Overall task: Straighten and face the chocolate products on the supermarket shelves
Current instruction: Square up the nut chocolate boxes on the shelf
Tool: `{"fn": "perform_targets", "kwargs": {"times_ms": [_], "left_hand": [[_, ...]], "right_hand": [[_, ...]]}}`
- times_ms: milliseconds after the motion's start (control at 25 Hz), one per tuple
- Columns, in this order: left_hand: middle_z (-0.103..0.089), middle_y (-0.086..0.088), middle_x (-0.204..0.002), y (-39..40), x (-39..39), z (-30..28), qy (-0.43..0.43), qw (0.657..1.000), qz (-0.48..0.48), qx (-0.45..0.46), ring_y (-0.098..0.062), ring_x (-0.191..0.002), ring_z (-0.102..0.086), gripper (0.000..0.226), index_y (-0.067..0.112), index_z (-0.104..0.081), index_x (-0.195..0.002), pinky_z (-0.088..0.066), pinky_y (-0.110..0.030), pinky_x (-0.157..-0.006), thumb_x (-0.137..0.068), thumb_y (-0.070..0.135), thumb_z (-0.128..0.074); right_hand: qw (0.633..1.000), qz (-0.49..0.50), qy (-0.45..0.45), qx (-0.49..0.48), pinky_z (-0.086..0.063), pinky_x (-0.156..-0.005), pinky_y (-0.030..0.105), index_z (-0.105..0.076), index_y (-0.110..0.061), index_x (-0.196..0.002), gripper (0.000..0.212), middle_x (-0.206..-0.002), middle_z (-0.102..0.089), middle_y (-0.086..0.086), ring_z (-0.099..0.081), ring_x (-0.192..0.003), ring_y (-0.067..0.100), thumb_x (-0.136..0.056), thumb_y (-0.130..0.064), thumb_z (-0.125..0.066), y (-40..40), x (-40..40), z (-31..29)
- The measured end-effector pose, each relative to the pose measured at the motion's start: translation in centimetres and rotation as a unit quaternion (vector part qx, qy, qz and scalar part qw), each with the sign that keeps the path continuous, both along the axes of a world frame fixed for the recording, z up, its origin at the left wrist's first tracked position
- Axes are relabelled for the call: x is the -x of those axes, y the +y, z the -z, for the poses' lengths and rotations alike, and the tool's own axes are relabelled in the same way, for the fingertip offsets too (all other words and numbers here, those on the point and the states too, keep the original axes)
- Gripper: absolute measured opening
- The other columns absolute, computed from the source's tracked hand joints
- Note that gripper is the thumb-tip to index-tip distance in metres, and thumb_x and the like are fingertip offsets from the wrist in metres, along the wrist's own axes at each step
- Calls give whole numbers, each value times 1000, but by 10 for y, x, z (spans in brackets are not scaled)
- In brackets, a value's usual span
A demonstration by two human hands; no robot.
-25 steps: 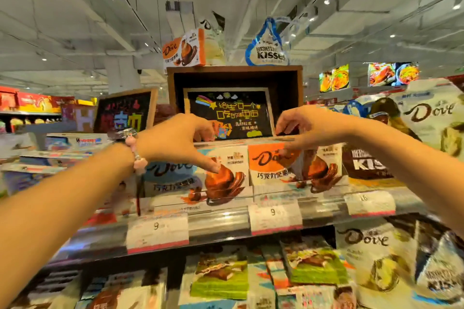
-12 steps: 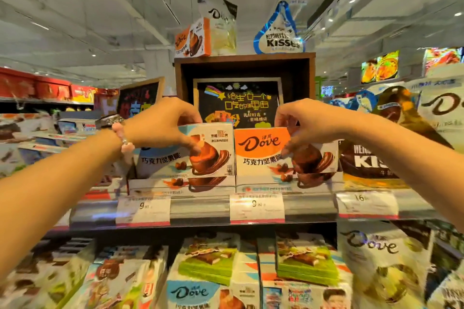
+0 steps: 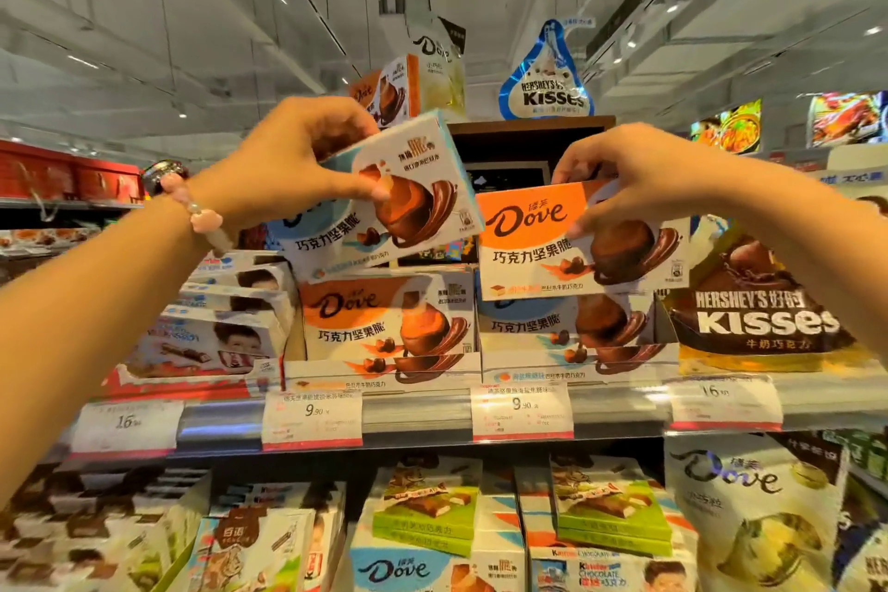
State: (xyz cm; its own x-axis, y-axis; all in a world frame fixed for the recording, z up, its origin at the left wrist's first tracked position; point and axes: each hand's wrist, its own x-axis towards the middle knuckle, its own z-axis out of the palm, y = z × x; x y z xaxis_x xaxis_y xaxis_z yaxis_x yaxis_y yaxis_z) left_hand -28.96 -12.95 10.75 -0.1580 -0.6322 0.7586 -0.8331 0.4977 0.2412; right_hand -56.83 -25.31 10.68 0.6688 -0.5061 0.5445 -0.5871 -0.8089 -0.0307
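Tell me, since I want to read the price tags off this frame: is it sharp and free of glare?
Head view: even overhead light, no hard shadows; wide-angle bending at the edges; price tags show large digits but their small print is blurred; shelf rail glares; left hand slightly soft.

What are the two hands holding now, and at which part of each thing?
The left hand grips the blue Dove box at its upper left part; the right hand grips the orange Dove box at its top edge.
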Motion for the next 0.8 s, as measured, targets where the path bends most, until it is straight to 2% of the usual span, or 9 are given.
{"fn": "perform_targets", "kwargs": {"times_ms": [120,240,320,400,480,560,640,720,800], "left_hand": [[-70,10,-94,19,-5,-6,17,1000,16,16,0,-82,-67,43,12,-60,-97,-54,-14,-69,-60,27,-73],[-71,13,-93,32,-11,-3,7,1000,6,8,-2,-79,-68,44,11,-63,-97,-52,-11,-64,-59,28,-75],[-72,8,-89,35,-14,0,-13,1000,-9,2,-4,-78,-68,43,11,-65,-96,-53,-12,-63,-59,28,-76],[-71,7,-88,38,-17,2,-25,999,-26,-5,-3,-76,-68,42,12,-65,-96,-54,-14,-63,-60,29,-76],[-71,11,-87,41,-22,0,-33,999,-43,-8,-1,-76,-68,42,16,-66,-98,-54,-13,-64,-60,32,-74],[-71,20,-82,45,-27,-1,-31,998,-55,-9,3,-75,-66,42,21,-66,-99,-51,-9,-61,-60,35,-72],[-67,31,-83,49,-33,-2,-21,998,-55,-14,5,-73,-66,41,25,-67,-98,-49,-6,-57,-60,40,-71],[-67,31,-80,52,-36,-3,-16,999,-43,-25,3,-72,-67,44,29,-66,-97,-47,-6,-53,-58,49,-73],[-69,26,-84,53,-38,-1,-21,998,-28,-43,0,-72,-68,52,32,-67,-99,-48,-6,-53,-54,58,-71]], "right_hand": [[1000,4,23,9,-53,-80,33,-61,-28,-105,46,-102,-62,-6,-58,-95,15,-65,-38,-80,9,-27,1],[998,-20,43,41,-52,-80,32,-67,-21,-108,49,-97,-66,-6,-60,-91,13,-65,-39,-80,21,-64,6],[995,-39,56,75,-49,-74,33,-69,-12,-100,40,-93,-70,3,-62,-86,18,-69,-36,-79,19,-95,10],[991,-70,69,95,-48,-76,36,-67,-6,-98,34,-99,-69,12,-63,-92,27,-76,-31,-74,15,-123,13],[989,-92,95,67,-48,-84,34,-63,-8,-109,39,-109,-66,9,-60,-101,26,-77,-27,-73,10,-139,13],[987,-106,119,16,-47,-79,28,-62,-9,-110,39,-106,-66,9,-60,-98,23,-75,-20,-75,9,-146,11],[985,-116,125,-9,-51,-82,34,-63,-7,-105,35,-100,-67,9,-63,-94,23,-73,-15,-75,8,-151,7],[984,-131,116,-13,-52,-85,42,-64,-6,-105,34,-100,-68,10,-64,-93,24,-74,-16,-75,7,-156,4],[985,-140,99,-12,-52,-84,39,-62,-5,-108,38,-104,-67,10,-63,-94,22,-76,-21,-75,7,-160,4]]}}
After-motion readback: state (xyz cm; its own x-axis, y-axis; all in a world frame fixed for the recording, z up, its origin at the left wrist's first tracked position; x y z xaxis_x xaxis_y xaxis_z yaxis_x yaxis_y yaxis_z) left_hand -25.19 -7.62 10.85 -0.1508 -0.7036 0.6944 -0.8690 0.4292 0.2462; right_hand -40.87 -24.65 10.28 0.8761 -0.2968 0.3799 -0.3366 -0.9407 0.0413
